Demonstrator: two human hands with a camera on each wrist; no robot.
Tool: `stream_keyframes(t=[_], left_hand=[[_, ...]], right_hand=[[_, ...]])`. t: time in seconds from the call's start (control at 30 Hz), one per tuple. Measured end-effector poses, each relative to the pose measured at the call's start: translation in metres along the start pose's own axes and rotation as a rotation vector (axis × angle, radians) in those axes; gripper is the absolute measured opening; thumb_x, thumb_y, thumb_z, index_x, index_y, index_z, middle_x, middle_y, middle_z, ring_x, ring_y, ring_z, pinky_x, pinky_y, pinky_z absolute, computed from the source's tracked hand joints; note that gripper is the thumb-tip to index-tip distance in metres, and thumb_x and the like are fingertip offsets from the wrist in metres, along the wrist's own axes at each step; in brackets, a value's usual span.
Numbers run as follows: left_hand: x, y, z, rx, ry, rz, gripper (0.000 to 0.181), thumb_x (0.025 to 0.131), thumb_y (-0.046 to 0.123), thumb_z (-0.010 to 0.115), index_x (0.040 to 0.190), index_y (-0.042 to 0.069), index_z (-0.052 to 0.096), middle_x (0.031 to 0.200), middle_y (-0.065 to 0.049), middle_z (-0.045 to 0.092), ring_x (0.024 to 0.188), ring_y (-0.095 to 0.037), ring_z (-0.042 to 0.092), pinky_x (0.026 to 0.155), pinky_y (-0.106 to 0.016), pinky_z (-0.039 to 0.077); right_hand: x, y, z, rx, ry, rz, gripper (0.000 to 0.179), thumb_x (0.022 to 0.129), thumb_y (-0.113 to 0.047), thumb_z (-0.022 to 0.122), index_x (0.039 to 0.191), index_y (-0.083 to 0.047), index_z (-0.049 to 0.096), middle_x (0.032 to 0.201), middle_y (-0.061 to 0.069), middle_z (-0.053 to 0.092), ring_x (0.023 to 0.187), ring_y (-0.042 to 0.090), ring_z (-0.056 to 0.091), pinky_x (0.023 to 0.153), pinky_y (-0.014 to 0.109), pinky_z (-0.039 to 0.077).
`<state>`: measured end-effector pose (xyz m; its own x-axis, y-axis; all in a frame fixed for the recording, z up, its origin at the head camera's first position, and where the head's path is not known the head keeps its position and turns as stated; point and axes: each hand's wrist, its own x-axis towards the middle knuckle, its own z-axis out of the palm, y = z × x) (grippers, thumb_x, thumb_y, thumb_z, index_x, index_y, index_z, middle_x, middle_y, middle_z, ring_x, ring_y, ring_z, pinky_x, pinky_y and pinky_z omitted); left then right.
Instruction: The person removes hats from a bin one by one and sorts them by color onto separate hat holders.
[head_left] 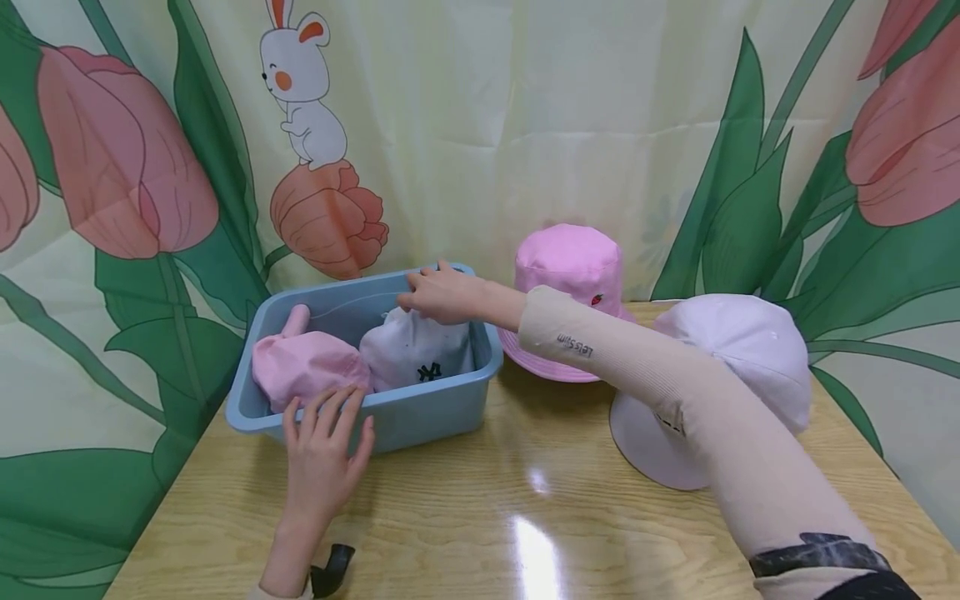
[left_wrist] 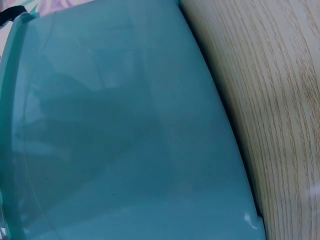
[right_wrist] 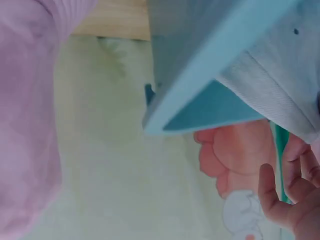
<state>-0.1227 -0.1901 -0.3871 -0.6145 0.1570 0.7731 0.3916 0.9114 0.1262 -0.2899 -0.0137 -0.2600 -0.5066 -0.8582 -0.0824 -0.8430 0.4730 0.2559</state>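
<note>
Pale NY cap (head_left: pixel 422 350) in blue bin (head_left: pixel 431 423), R end, beside pink cap (head_left: pixel 311 367); R hand (head_left: pixel 447 296) at its top edge, fingers loose, thumb apart, no grip seen; L hand (head_left: pixel 322 458) open, fingertips at near rim. Step: prob settling NY cap. Next calls for R hand clear of bin, then twd bucket hat (head_left: pixel 570 258) / white cap (head_left: pixel 742 342) on surface (head_left: pixel 450 508)

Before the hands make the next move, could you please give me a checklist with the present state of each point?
1. Blue bin flat on the table: ok.
2. Left hand at the bin's near rim: ok.
3. Pink hat and pale NY cap inside the bin: ok.
4. Right hand clear of the pale NY cap: cannot tell.
5. Space right of the bin free: not ok, pink bucket hat there.
6. White cap untouched by the right sleeve: cannot tell.
</note>
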Motion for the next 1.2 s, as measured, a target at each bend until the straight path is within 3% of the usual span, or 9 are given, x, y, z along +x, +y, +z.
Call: stream_keyframes(t=[0.2,0.37,0.53,0.7,0.83,0.93,1.1,1.2], left_hand=[[0.001,0.001,0.002,-0.008,0.035,0.02,0.047,0.093,0.037,0.034,0.107,0.001,0.06,0.104,-0.016,0.061,0.103,-0.035,0.048,0.093,-0.06,0.023],[0.001,0.001,0.001,-0.01,0.026,0.009,0.047,0.093,0.038,0.033,0.108,0.002,0.06,0.105,-0.017,0.061,0.103,-0.034,0.047,0.094,-0.059,0.022],[0.0,0.001,0.0,-0.011,0.027,0.006,0.048,0.093,0.038,0.033,0.108,0.002,0.06,0.104,-0.017,0.061,0.102,-0.035,0.048,0.094,-0.059,0.022],[0.002,0.001,0.002,-0.023,0.078,0.031,0.043,0.092,0.035,0.037,0.107,0.002,0.061,0.102,-0.016,0.061,0.1,-0.035,0.049,0.092,-0.059,0.023],[0.003,0.002,0.003,-0.022,0.11,0.043,0.04,0.091,0.033,0.039,0.106,0.003,0.061,0.101,-0.015,0.062,0.099,-0.034,0.05,0.091,-0.059,0.024],[0.004,0.002,0.004,-0.026,0.122,0.047,0.039,0.09,0.032,0.04,0.106,0.003,0.062,0.101,-0.015,0.062,0.098,-0.034,0.051,0.091,-0.059,0.025],[0.004,0.003,0.004,-0.034,0.126,0.042,0.04,0.091,0.034,0.04,0.106,0.004,0.062,0.101,-0.015,0.062,0.097,-0.035,0.051,0.091,-0.059,0.024],[0.004,0.005,0.004,-0.036,0.128,0.037,0.04,0.091,0.034,0.04,0.106,0.005,0.062,0.101,-0.014,0.062,0.098,-0.035,0.051,0.091,-0.059,0.024]], right_hand=[[-0.016,0.004,-0.024,0.007,0.073,0.019,0.024,0.09,-0.019,0.05,0.114,-0.017,0.054,0.109,0.009,0.05,0.095,0.023,0.051,0.079,0.035,0.037],[-0.034,0.015,-0.051,0.014,0.163,0.036,0.024,0.09,-0.02,0.051,0.113,-0.016,0.055,0.106,0.009,0.05,0.09,0.024,0.052,0.078,0.034,0.037],[-0.06,0.025,-0.084,0.077,0.274,0.052,0.024,0.088,-0.019,0.054,0.111,-0.014,0.056,0.105,0.009,0.05,0.086,0.025,0.053,0.077,0.034,0.037],[-0.09,0.04,-0.113,0.176,0.376,0.078,0.021,0.089,-0.018,0.053,0.108,-0.01,0.055,0.105,0.011,0.049,0.085,0.029,0.053,0.079,0.036,0.044],[-0.115,0.051,-0.132,0.231,0.433,0.105,0.018,0.089,-0.013,0.052,0.105,-0.005,0.055,0.103,0.015,0.048,0.089,0.031,0.05,0.078,0.038,0.043],[-0.138,0.055,-0.143,0.219,0.433,0.139,0.017,0.088,-0.011,0.052,0.103,-0.004,0.056,0.1,0.016,0.047,0.089,0.03,0.047,0.076,0.04,0.043],[-0.182,0.061,-0.155,0.139,0.341,0.233,0.019,0.088,-0.012,0.053,0.106,-0.008,0.057,0.103,0.015,0.046,0.089,0.031,0.046,0.071,0.045,0.048],[-0.208,0.075,-0.154,0.07,0.359,0.245,0.02,0.085,-0.011,0.058,0.105,-0.009,0.058,0.101,0.015,0.048,0.085,0.03,0.046,0.067,0.046,0.049]])
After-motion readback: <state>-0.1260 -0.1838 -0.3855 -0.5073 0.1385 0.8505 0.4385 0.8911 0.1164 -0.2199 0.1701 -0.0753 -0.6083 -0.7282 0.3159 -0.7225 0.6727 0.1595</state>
